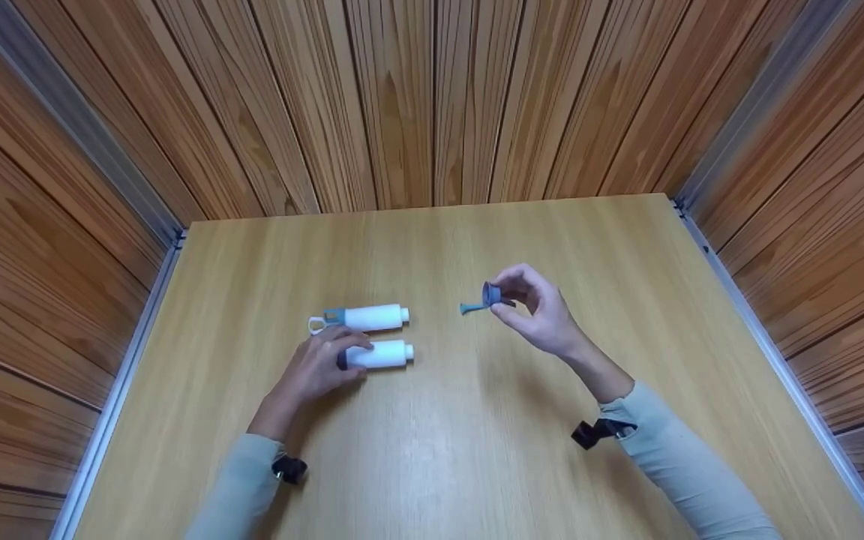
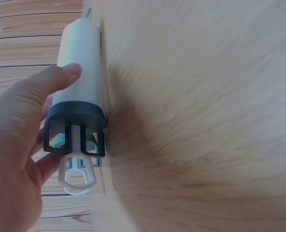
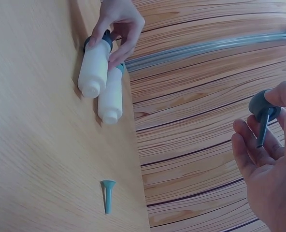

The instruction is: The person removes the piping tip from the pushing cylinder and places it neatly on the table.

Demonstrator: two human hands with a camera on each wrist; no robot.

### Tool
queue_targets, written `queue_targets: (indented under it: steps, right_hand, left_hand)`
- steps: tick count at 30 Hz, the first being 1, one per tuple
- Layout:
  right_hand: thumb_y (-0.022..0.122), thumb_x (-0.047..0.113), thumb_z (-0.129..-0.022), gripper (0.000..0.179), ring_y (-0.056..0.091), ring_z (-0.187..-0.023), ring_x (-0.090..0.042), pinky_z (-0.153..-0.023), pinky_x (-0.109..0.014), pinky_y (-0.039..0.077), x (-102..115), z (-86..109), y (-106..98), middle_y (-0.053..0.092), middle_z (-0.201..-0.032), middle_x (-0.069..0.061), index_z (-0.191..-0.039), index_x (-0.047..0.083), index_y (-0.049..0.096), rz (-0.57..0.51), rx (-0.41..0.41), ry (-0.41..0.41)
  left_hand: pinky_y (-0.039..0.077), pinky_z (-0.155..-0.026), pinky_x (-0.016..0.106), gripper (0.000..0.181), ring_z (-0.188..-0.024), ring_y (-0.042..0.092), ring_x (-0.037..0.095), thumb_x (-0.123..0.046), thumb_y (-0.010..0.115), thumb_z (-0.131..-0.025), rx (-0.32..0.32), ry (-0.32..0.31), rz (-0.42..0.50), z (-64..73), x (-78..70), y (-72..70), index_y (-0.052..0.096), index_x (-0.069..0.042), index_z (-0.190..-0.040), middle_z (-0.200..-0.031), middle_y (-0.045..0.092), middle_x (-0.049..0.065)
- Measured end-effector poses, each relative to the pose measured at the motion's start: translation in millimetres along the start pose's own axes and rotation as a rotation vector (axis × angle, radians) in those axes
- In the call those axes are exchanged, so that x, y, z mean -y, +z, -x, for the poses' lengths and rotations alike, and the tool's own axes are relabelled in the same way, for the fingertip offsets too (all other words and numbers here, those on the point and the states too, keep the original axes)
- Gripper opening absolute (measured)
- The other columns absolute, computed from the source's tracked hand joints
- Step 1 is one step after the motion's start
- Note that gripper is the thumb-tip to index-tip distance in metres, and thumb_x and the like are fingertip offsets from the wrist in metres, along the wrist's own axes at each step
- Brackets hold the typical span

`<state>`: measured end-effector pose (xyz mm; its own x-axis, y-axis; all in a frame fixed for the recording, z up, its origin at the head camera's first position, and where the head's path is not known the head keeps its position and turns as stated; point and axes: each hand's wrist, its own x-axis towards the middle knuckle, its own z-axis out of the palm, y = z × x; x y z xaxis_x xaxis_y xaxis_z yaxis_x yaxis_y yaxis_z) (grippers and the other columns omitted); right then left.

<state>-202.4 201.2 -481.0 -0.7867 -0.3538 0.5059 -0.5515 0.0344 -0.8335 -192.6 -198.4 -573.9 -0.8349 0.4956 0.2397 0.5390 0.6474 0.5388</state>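
Note:
Lying on its side, a white syringe-like tube [image 1: 387, 355] is gripped by my left hand [image 1: 323, 364]. The thumb rests on its barrel, near the dark end piece [image 2: 78, 113] with a white ring handle [image 2: 64, 169]. Just beyond it lies a second white tube [image 1: 373, 317] with a teal end piece [image 1: 334, 316]. My right hand [image 1: 541, 319] pinches a dark blue-grey cup-shaped nozzle cap [image 3: 261, 104] above the table. Its thin spout points away from the tubes. A small teal nozzle [image 3: 108, 195] with a flared end lies on the table, near that hand.
The wooden table [image 1: 432, 465] is bordered by wood-plank walls [image 1: 402, 105] at the back and sides. Metal rails [image 1: 739, 277] run along its left and right edges. A small black device [image 1: 601, 433] is strapped at each wrist.

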Motion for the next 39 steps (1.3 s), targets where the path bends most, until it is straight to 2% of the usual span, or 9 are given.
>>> queue_targets:
  steps: [6, 13, 19, 25, 28, 34, 39]
  right_hand:
    - [0.07, -0.021, -0.095, 0.035, 0.072, -0.112, -0.002, -0.102, -0.018, 0.061, -1.5, 0.6, -0.8, 0.072, -0.119, 0.012, -0.128, -0.019, 0.058, -0.002, -0.004, 0.005]
    - [0.069, -0.021, -0.094, 0.035, 0.072, -0.11, -0.001, -0.1, -0.017, 0.062, -2.6, -0.5, -1.2, 0.073, -0.118, 0.013, -0.127, -0.021, 0.057, -0.013, -0.011, -0.007]
    - [0.069, -0.021, -0.094, 0.035, 0.072, -0.111, -0.002, -0.101, -0.018, 0.062, -7.9, 0.4, -0.4, 0.073, -0.119, 0.012, -0.127, -0.02, 0.057, -0.016, 0.003, -0.013]
    - [0.069, -0.022, -0.094, 0.035, 0.072, -0.111, -0.002, -0.101, -0.018, 0.062, -18.4, 1.1, -1.8, 0.072, -0.119, 0.012, -0.127, -0.02, 0.057, -0.02, 0.005, -0.015]
    - [0.069, -0.022, -0.094, 0.035, 0.072, -0.11, -0.002, -0.101, -0.018, 0.062, -22.2, 1.8, -2.3, 0.072, -0.119, 0.011, -0.127, -0.02, 0.057, -0.022, 0.004, -0.015]
    - [0.07, -0.021, -0.095, 0.035, 0.072, -0.111, -0.001, -0.101, -0.017, 0.061, -28.5, 4.0, -1.2, 0.072, -0.119, 0.011, -0.127, -0.021, 0.058, -0.009, 0.006, -0.007]
    - [0.072, -0.02, -0.094, 0.037, 0.072, -0.111, -0.001, -0.101, -0.016, 0.061, -29.0, 5.7, 0.0, 0.073, -0.12, 0.01, -0.13, -0.019, 0.062, 0.011, -0.017, 0.026]
  left_hand:
    - [0.061, -0.115, 0.059, 0.034, -0.135, 0.072, 0.039, -0.012, 0.092, -0.094, 0.008, -0.038, -0.001, 0.0, -0.9, -0.7, 0.082, -0.016, -0.127, -0.137, 0.078, 0.012]
    - [0.063, -0.112, 0.058, 0.034, -0.13, 0.076, 0.038, -0.014, 0.095, -0.091, -0.054, 0.002, -0.013, -0.8, -1.7, -4.9, 0.085, -0.012, -0.124, -0.132, 0.082, 0.012]
    - [0.065, -0.109, 0.054, 0.033, -0.126, 0.078, 0.034, -0.015, 0.096, -0.091, -0.102, 0.012, -0.003, -5.5, -6.2, -18.3, 0.085, -0.01, -0.123, -0.128, 0.084, 0.011]
    - [0.068, -0.102, 0.051, 0.033, -0.122, 0.079, 0.033, -0.012, 0.095, -0.091, -0.154, 0.016, 0.021, -12.8, -12.7, -32.6, 0.085, -0.012, -0.123, -0.127, 0.085, 0.01]
    - [0.068, -0.1, 0.052, 0.034, -0.119, 0.08, 0.032, -0.01, 0.095, -0.09, -0.176, 0.009, 0.046, -17.1, -16.5, -36.9, 0.085, -0.012, -0.122, -0.125, 0.085, 0.011]
    - [0.067, -0.105, 0.056, 0.033, -0.122, 0.079, 0.033, -0.01, 0.093, -0.092, -0.204, -0.04, 0.145, -24.6, -26.5, -41.0, 0.085, -0.012, -0.124, -0.128, 0.085, 0.011]
    - [0.068, -0.102, 0.056, 0.032, -0.122, 0.079, 0.033, -0.013, 0.093, -0.093, -0.226, -0.029, 0.17, -32.4, -35.5, -43.0, 0.085, -0.01, -0.124, -0.128, 0.084, 0.012]
